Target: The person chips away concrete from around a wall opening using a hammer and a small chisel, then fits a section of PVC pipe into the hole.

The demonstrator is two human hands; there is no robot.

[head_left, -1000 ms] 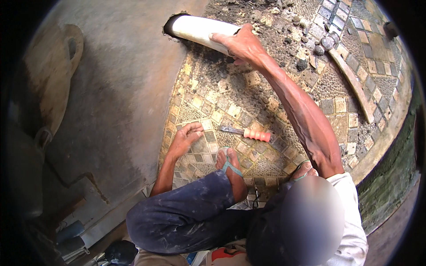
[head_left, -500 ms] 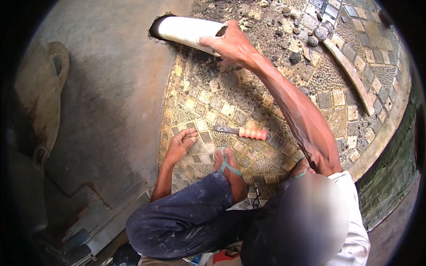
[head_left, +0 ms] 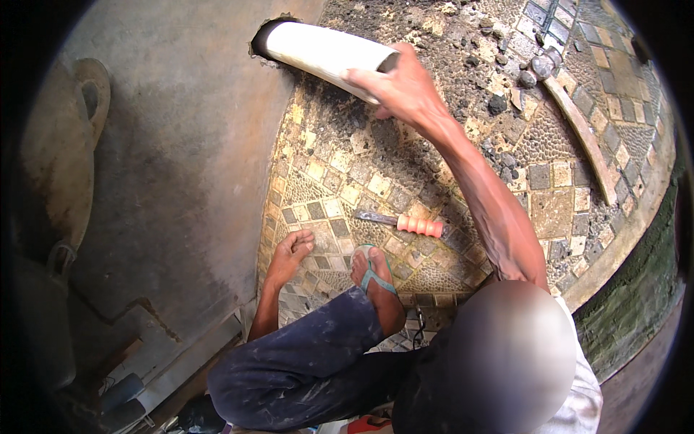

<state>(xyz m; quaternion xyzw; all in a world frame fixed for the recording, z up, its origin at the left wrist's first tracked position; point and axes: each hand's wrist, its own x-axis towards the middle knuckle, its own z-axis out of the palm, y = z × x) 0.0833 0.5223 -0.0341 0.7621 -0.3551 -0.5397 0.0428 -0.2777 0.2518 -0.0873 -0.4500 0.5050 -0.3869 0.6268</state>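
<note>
A white plastic pipe [head_left: 325, 54] slants out of a rough hole [head_left: 264, 42] in the grey wall, over the tiled floor. My right hand [head_left: 408, 85] grips its free end, with the thumb along the near side and other fingers at the open mouth, partly hidden. My left hand [head_left: 290, 253] hangs low over the tiles by my left foot, its fingers loosely bent and nothing visible in them. To its right lies a chisel [head_left: 401, 223] with an orange ribbed handle and dark metal blade.
A hammer [head_left: 578, 119] with a wooden handle lies at the far right among broken mortar and dark rubble [head_left: 497, 105]. Near my right forearm is more grit. A large worn tub [head_left: 69, 145] stands at the left. The tiled floor ends in a curved edge [head_left: 636, 228] on the right.
My right hand has moved right with the pipe's free end, and slightly more pipe shows outside the hole. The view has shifted a little. My left hand stays low, by my foot.
</note>
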